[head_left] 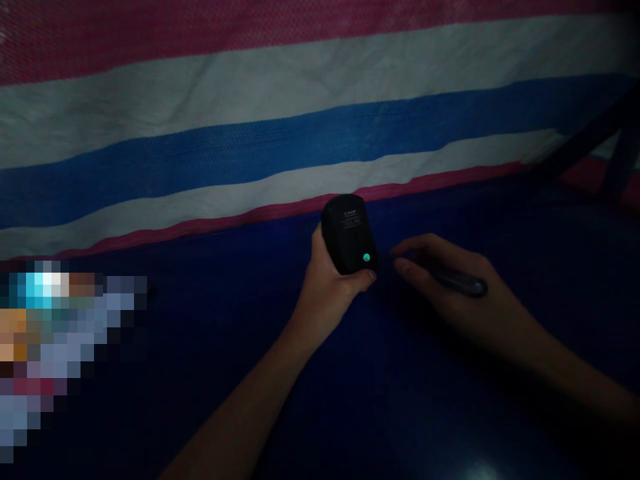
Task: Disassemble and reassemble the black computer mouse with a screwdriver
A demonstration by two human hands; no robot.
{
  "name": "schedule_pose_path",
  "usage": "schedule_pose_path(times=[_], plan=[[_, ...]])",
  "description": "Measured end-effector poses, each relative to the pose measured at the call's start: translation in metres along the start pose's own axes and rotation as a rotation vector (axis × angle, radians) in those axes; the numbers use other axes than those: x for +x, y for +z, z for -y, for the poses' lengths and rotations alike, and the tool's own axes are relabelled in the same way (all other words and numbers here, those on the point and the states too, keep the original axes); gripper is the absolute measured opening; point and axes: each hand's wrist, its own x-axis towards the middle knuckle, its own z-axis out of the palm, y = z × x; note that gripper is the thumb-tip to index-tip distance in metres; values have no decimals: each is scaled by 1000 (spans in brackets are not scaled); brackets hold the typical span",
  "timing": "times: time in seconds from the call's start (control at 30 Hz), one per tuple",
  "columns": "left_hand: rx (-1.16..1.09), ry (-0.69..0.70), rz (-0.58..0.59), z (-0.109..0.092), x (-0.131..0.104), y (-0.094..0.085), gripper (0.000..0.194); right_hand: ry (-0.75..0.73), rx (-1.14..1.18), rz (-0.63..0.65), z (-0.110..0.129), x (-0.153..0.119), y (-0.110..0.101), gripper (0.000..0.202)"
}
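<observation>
A black device shaped like a computer mouse (349,230) is held up near the middle, its face with small pale print and a round green sticker towards me. My left hand (333,283) grips it from below, thumb across its lower edge. To the right, my right hand (445,277) is closed round a dark, slim tool with a rounded end (463,281), like a screwdriver or pen. The tool's tip is lost in the dark by the fingertips. A gap separates the tool from the black device.
Beneath the hands lies a dark blue surface (200,373). Behind it hangs a sheet striped red, white and blue (280,150). Dark bars (585,143) stand at the right. A pixelated, bright patch (60,333) covers something at the left.
</observation>
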Motion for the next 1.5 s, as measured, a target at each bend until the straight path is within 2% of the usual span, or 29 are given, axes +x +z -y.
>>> schedule_pose_path(times=[0.13,0.3,0.47,0.63,0.8,0.93,1.17,1.5], plan=[[10,1,-15,0,-1,0,80,27,-52,27,1,2,1,29],[24,23,0,1,-1,0,78,62,-79,77,2,2,1,35],[35,19,7,0,0,-1,76,45,-157,75,-4,4,1,32],[43,16,1,1,-1,-2,78,30,-128,15,-8,6,-1,12],[43,25,9,1,-1,-2,78,32,-244,21,-6,7,0,30],[49,9,3,-1,-1,-1,76,-17,-342,42,-11,6,3,30],[34,17,12,0,-1,-1,78,16,-327,98,-10,5,1,26],[49,21,-9,0,0,-1,76,-11,-407,-7,-7,4,1,35]])
